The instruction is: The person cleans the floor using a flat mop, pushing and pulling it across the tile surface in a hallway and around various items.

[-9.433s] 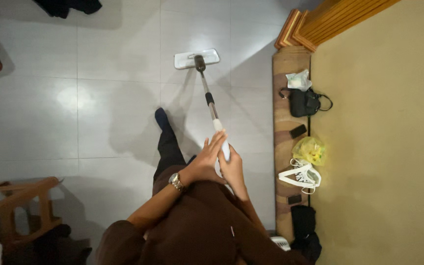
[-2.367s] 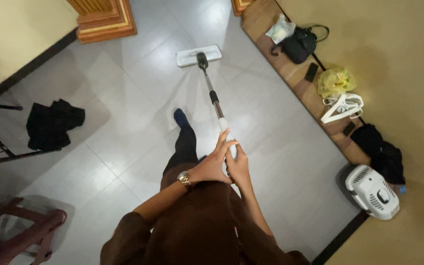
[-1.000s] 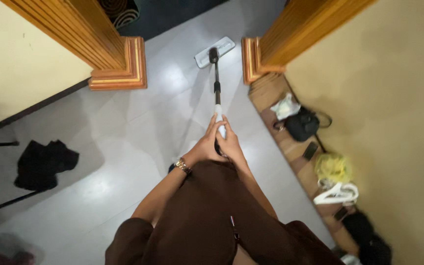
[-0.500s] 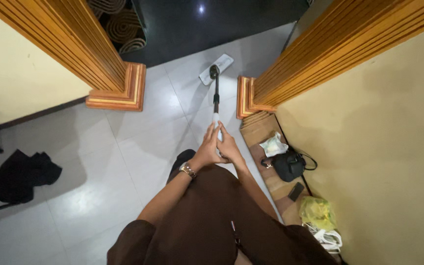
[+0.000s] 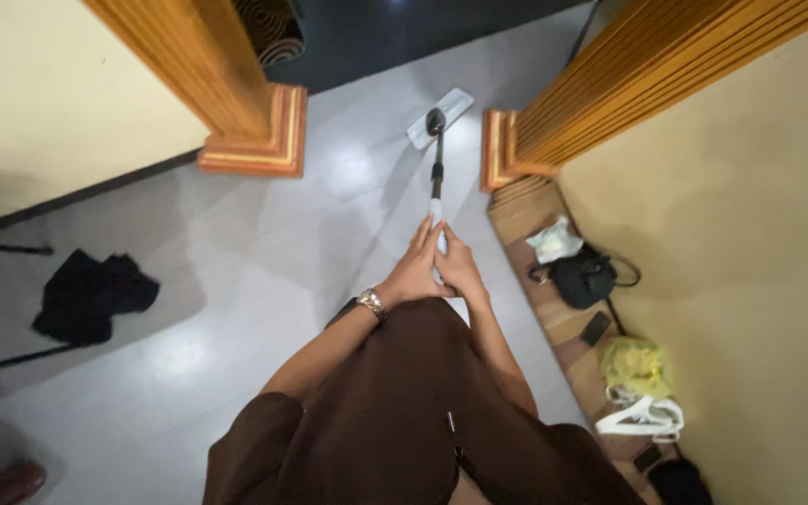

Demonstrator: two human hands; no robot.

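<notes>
Both my hands grip the white upper end of a flat mop's handle (image 5: pixel 437 182). My left hand (image 5: pixel 415 269), with a wristwatch on its wrist, wraps the grip from the left. My right hand (image 5: pixel 461 266) holds it from the right, touching the left. The mop's white flat head (image 5: pixel 440 105) rests on the pale tiled floor (image 5: pixel 264 243) in a doorway, between two wooden door-frame posts. My brown garment fills the lower middle of the view.
Wooden door-frame posts stand left (image 5: pixel 252 112) and right (image 5: pixel 526 140) of the mop head. Along the right wall a wooden ledge (image 5: pixel 526 210) carries a black bag (image 5: pixel 584 279), a white packet, a phone, a yellow bag (image 5: pixel 638 365) and white hangers. A black cloth (image 5: pixel 91 295) lies at the left.
I have walked with the mop from the open floor into the doorway. Over the last half second the view shifted a little; the mop head stays between the posts and both hands keep their grip.
</notes>
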